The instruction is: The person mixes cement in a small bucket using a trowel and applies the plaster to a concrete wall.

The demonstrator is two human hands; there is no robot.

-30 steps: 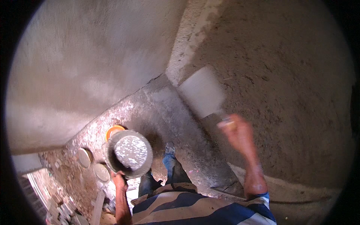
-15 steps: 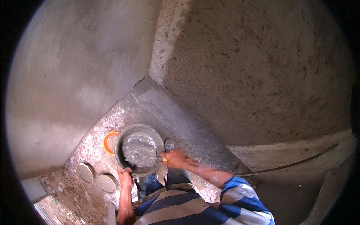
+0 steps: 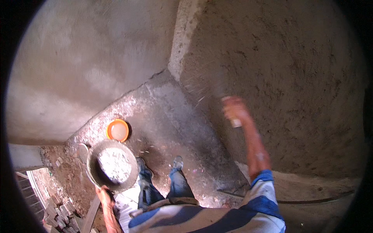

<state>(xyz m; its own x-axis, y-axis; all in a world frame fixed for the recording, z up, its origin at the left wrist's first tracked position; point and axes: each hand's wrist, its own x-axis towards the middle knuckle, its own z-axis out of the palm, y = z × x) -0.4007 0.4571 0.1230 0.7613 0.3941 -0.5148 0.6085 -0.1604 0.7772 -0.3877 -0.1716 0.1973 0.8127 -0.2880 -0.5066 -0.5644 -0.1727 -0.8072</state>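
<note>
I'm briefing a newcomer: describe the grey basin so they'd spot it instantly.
Below the pale left wall, find the person's left hand. It grips the basin by its rim, shiny mix inside. Unlike the smaller orange bowl beyond, it's grey and hand-held.

orange tub (image 3: 116, 121): on floor (image 3: 151, 120) | blocks (image 3: 62, 214): heaped, lower left | plank (image 3: 91, 213): beside blocks

The held tool (image 3: 236, 122) is blurred; the basin (image 3: 93, 167) partly hides a disc (image 3: 82, 150).

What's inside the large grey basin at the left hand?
The grey basin, its rim gripped by the left hand, holds a wet, glaring pale mix. The mix covers the basin's bottom, so its depth cannot be seen.
</note>
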